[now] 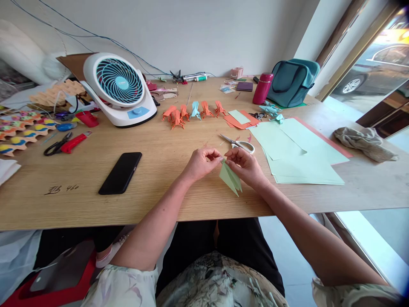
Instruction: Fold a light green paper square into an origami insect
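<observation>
A folded piece of light green paper (230,178) is held just above the wooden table (159,187), its point hanging toward me. My left hand (202,162) pinches its top corner from the left. My right hand (244,165) pinches the same top from the right, fingers curled. White-handled scissors (240,144) lie just beyond my hands. A row of folded paper figures (191,112), several orange and one light blue, stands farther back. Sheets of light green paper (297,153) lie stacked to the right.
A black phone (120,172) lies to the left. A white desk fan (119,89) stands at the back left. Black scissors and a red cutter (65,143) lie beside it. A red bottle (262,88), a teal bag (292,82) and a grey cloth (364,143) sit at right.
</observation>
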Tool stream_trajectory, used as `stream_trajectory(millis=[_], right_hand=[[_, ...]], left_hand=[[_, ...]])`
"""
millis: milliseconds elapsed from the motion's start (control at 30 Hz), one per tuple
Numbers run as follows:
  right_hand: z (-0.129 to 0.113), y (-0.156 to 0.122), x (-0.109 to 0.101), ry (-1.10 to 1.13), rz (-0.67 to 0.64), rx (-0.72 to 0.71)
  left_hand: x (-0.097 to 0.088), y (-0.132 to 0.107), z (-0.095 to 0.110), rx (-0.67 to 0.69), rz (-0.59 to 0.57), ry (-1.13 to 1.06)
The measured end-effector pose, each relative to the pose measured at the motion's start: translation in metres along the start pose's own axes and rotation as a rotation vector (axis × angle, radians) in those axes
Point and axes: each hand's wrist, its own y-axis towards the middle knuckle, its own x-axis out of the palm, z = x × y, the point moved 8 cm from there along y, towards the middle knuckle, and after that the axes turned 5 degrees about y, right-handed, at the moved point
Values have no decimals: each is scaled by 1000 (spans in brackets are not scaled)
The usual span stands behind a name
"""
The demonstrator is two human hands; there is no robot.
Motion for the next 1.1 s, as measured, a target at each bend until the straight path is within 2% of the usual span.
stream_trajectory(millis=[800,1100], right_hand=[[-2,-1,2,-61,-14,-11],[-2,0,1,-52,5,-4]], left_hand=[[-2,0,7,92,-22,66],[5,0,1,27,-27,-3]])
